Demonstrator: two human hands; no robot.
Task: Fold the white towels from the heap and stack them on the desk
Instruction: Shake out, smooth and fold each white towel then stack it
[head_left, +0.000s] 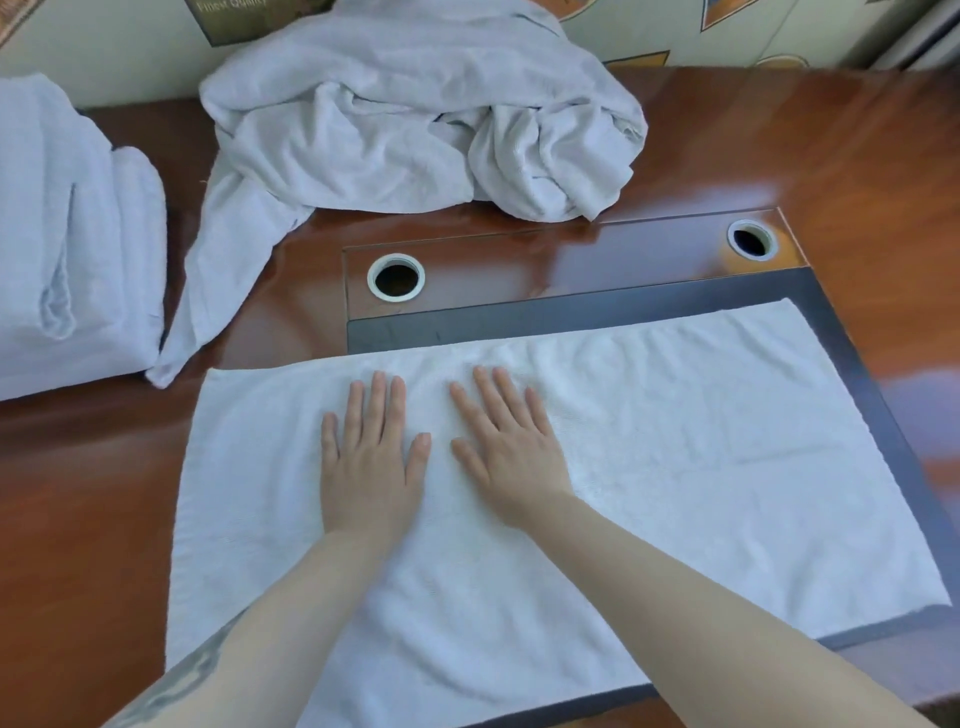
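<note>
A white towel (675, 447) lies spread flat on the brown desk (93, 493), covering most of a dark grey mat (519, 317). My left hand (371, 457) and my right hand (506, 447) rest side by side on the towel's left half, palms down, fingers straight. A heap of crumpled white towels (405, 119) sits at the back of the desk against the wall, one end trailing toward the front left. A stack of folded white towels (67, 249) stands at the far left.
Two round cable holes (396, 277) (750, 240) open in the desk behind the mat. A patterned wall (727, 31) runs along the back. Bare wood shows at the right (883, 182) and front left.
</note>
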